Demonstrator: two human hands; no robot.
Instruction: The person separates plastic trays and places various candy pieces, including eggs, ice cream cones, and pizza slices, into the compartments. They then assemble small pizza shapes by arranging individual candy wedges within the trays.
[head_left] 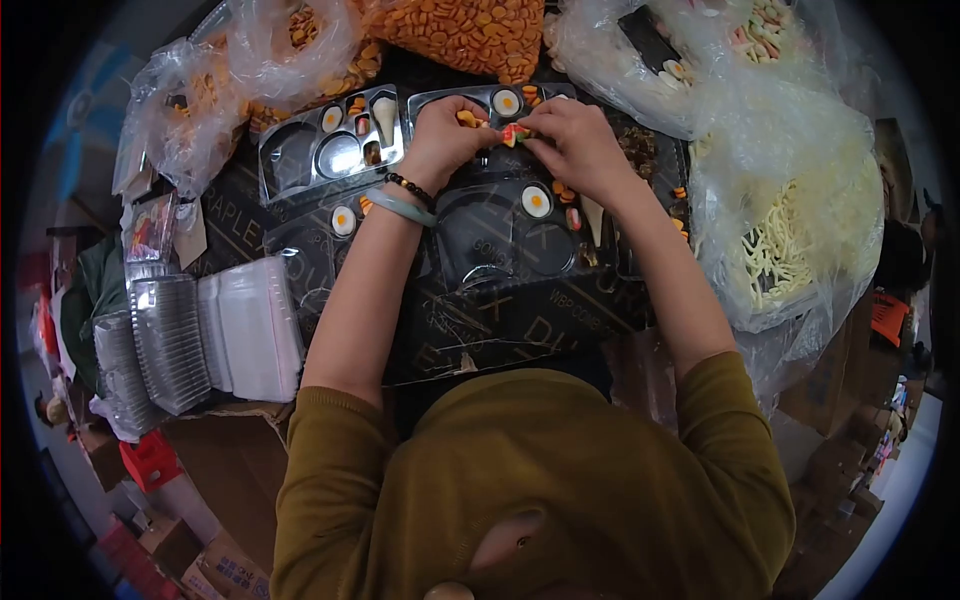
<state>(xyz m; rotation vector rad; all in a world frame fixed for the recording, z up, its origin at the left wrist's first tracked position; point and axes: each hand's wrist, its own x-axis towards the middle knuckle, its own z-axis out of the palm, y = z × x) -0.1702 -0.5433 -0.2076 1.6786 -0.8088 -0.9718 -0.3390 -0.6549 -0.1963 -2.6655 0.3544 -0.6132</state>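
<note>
My right hand point(582, 150) pinches a small red and green gummy candy point(514, 134) over the far middle clear plastic tray point(430, 97). My left hand point(445, 142) is curled beside it, holding small orange candies point(468, 118), with its fingertips close to the red and green piece. A fried-egg gummy point(506, 101) lies in that tray just beyond my hands. Nearer me is another tray point(465, 270) with its own fried-egg gummy point(537, 201) and a pale cone-shaped piece point(592, 218). To the left, a similar tray point(290, 152) contains several candies.
A bag of orange candies point(455, 35) stands at the back. On the right lies a plastic bag of pale noodle-like strips point(780, 245). Stacked clear plastic packs point(170, 330) and white sleeves point(250, 325) are at the left edge. A red basket point(150, 460) is below.
</note>
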